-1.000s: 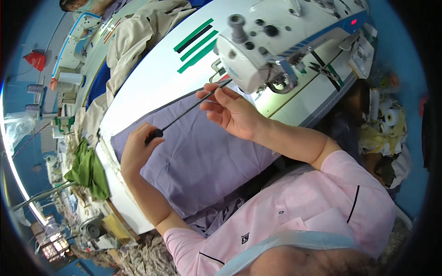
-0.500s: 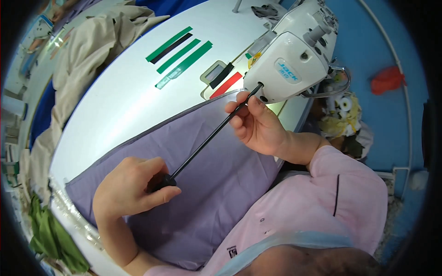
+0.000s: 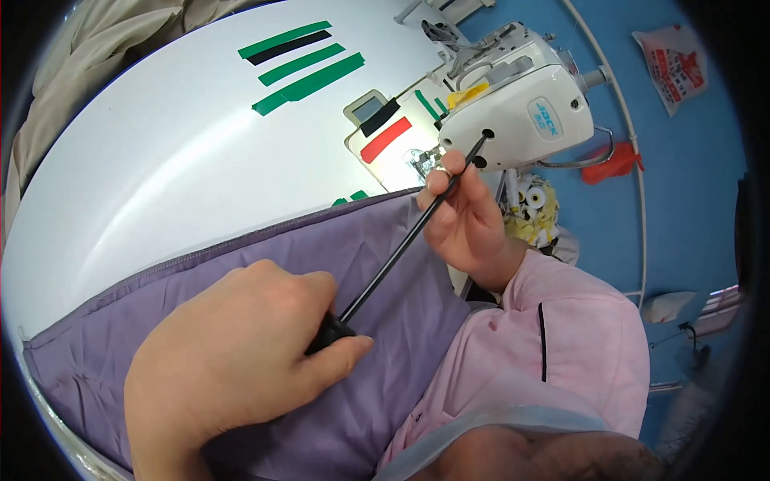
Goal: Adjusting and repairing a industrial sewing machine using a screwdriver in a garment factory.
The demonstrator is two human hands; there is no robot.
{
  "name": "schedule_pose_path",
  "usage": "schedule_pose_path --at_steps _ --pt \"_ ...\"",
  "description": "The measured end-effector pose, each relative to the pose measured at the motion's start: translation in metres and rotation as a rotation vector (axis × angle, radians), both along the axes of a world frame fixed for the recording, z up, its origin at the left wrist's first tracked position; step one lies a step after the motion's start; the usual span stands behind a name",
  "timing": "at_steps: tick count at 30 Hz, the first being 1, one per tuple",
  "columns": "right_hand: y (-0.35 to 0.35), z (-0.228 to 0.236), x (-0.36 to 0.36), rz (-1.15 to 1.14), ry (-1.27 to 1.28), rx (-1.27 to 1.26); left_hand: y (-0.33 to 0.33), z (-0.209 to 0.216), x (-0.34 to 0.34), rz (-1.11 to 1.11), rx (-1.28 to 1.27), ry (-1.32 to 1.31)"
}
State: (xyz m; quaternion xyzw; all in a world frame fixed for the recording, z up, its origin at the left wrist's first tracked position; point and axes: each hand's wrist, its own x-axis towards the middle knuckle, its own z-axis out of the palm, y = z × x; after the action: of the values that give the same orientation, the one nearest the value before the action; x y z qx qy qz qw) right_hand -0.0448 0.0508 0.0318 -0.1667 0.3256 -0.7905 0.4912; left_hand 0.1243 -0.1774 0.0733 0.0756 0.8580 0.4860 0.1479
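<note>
A long black screwdriver slants up and to the right across the middle of the view. My left hand is closed round its dark handle, the thumb stretched along the near side. Close to the tip, the fingers of my right hand pinch the shaft. That tip meets a round hole in the end cover of a white sewing machine; how deep it sits, I cannot tell. Beneath both hands spreads purple fabric with a stitched edge, reaching toward the machine's lit needle area.
Green strips and a black strip lie on the white table. A red strip is by the needle area. Beige cloth is heaped at the far left. Past the machine are thread spools and a red bag.
The view has shifted, so the machine appears farther right and my left hand looks larger. Both hands keep their hold on the screwdriver, its tip still at the hole.
</note>
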Motion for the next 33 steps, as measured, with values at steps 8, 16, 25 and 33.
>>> schedule_pose_path --at_steps 8,16,25,33 --pt "0.000 -0.004 0.000 0.034 0.054 -0.089 0.005 0.000 0.002 0.028 0.013 0.023" --pt "0.000 -0.002 -0.002 0.035 0.063 -0.088 -0.005 0.007 -0.002 -0.120 0.107 -0.007" --pt "0.000 0.005 -0.002 0.005 0.054 -0.081 -0.004 0.010 -0.002 -0.147 0.316 -0.016" --pt "0.000 0.005 -0.002 0.002 0.049 -0.085 -0.001 0.015 0.000 -0.129 0.351 -0.068"
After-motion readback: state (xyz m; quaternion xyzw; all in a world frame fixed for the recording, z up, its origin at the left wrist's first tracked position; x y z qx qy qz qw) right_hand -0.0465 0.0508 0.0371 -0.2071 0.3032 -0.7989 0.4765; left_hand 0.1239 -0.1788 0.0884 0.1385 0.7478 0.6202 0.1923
